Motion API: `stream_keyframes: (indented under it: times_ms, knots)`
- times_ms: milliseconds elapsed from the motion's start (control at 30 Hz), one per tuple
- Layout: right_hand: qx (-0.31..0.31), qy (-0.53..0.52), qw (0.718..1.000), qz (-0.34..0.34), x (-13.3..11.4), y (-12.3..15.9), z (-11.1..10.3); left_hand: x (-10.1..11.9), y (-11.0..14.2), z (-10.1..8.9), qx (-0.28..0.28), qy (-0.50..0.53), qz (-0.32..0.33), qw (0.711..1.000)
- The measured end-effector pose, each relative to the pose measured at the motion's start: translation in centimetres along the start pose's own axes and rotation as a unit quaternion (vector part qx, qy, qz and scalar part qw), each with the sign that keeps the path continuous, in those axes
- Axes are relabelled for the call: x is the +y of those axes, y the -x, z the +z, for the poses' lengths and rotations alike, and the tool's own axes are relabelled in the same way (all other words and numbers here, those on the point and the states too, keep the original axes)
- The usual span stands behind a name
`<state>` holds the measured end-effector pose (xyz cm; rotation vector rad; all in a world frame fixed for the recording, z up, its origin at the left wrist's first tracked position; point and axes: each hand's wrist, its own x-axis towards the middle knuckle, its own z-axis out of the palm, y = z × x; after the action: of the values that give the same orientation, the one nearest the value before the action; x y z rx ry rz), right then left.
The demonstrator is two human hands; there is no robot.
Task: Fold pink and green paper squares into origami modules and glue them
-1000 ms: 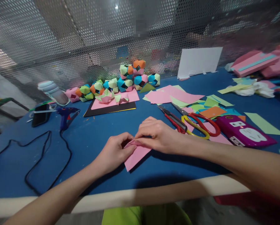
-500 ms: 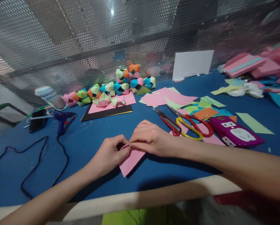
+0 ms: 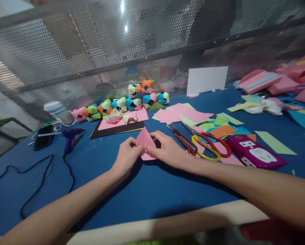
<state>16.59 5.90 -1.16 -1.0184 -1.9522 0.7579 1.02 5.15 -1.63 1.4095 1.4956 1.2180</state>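
Observation:
Between my hands stands a pink sheet of paper, partly folded, its pointed corner up and a crease running down from it. My left hand pinches its left side with thumb and fingers. On the right side, my right hand grips the same paper, thumb in front and fingers curled behind. To the right of my right hand lie a red utility knife and scissors with red and yellow handles. Behind the paper are folded pink-and-green paper pieces on a black sheet.
Multicoloured folded paper balls line the back. Pink sheets and paper scraps lie behind the scissors, a purple power socket at right. A blue glue gun, its cord, a phone and a bottle occupy the left.
The pink paper has turned from lying with a corner toward me to standing with a corner up. My hands have moved apart to its two sides. The camera view has tilted upward.

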Motion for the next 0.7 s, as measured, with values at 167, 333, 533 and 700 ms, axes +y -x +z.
stream_keyframes:
  times_ms: [167,333,533,700]
  knots:
    - [0.034,-0.06,0.997,0.022,0.5,-0.8,-0.6,-0.1,-0.5,1.5,-0.028,0.129,-0.038,0.991]
    - [0.046,-0.059,0.997,0.008,1.0,-1.3,-0.7,0.0,-1.5,1.5,-0.065,0.203,-0.082,0.974]
    - [0.043,-0.102,0.993,0.03,1.6,-1.3,-0.2,-0.4,-2.7,1.2,-0.113,0.173,-0.095,0.974]
    - [0.042,-0.095,0.993,0.064,1.1,-1.1,0.1,-0.8,-3.0,0.5,-0.161,0.134,-0.115,0.971]
